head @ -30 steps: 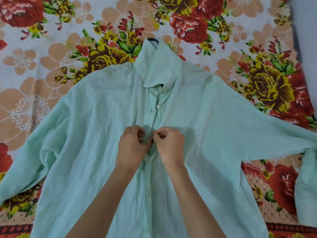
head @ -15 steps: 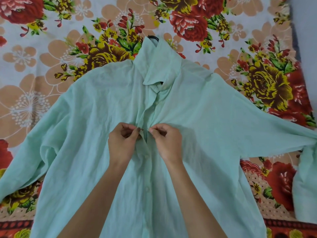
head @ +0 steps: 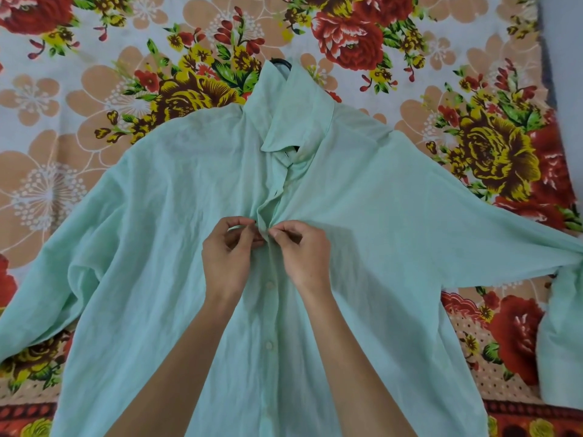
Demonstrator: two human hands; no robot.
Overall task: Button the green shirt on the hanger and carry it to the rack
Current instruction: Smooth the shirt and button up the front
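Note:
The pale green shirt (head: 157, 247) lies flat, front up, sleeves spread to both sides. A dark hanger (head: 281, 62) sits inside it; only its hook shows above the collar and a dark bit at the neck opening. My left hand (head: 228, 257) pinches the left edge of the front placket at chest height. My right hand (head: 304, 257) pinches the right edge just beside it, fingertips nearly meeting. Below my hands the placket is closed, with three buttons (head: 269, 284) visible. Above my hands the placket gapes slightly up to the collar.
The shirt rests on a floral bedsheet (head: 79, 99) with red, yellow and peach flowers. A grey strip (head: 564, 58) runs along the far right edge. The right sleeve's cuff (head: 561, 342) folds down at the right border.
Both hands have shifted slightly up the placket to a higher spot, and the fabric above them now puckers; the view has tilted a little so the shirt sits lower in frame.

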